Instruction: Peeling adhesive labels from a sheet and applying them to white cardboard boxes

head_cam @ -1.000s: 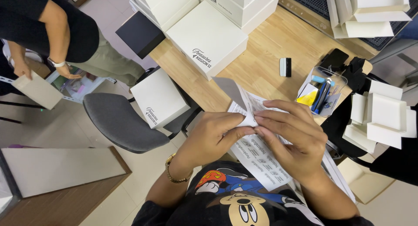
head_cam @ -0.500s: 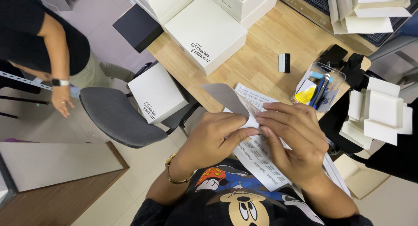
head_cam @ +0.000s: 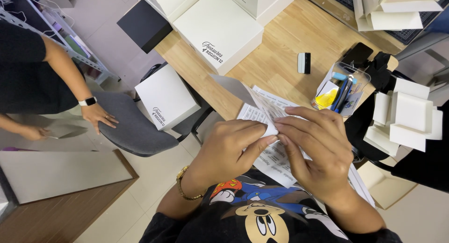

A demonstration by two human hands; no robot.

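The left hand (head_cam: 229, 151) and right hand (head_cam: 315, 149) are meeting at the middle of the view, fingertips pinching together on a printed sheet (head_cam: 271, 130). The left thumb and forefinger are clamping the sheet's folded edge, and the right fingers are pressing on it from the 3 o'clock side. The sheet is lying half over the near edge of the wooden table (head_cam: 290, 51) and half over the person's lap, one corner lifting up toward 11 o'clock.

At 12 o'clock a large white box (head_cam: 217, 30) is sitting on the table. At 1 o'clock from the hands a small black-and-white block (head_cam: 304, 62) is lying on the bare wood. At 2 o'clock a clear cup (head_cam: 339, 88) is holding pens and something yellow. At 3 o'clock a pile of small white boxes (head_cam: 409, 114) is resting over dark cloth.

At 10 o'clock another white box (head_cam: 166, 98) is sitting on a grey chair (head_cam: 133, 128). At 9 o'clock a second person's hand (head_cam: 98, 116), a watch on its wrist, is resting on the chair seat.
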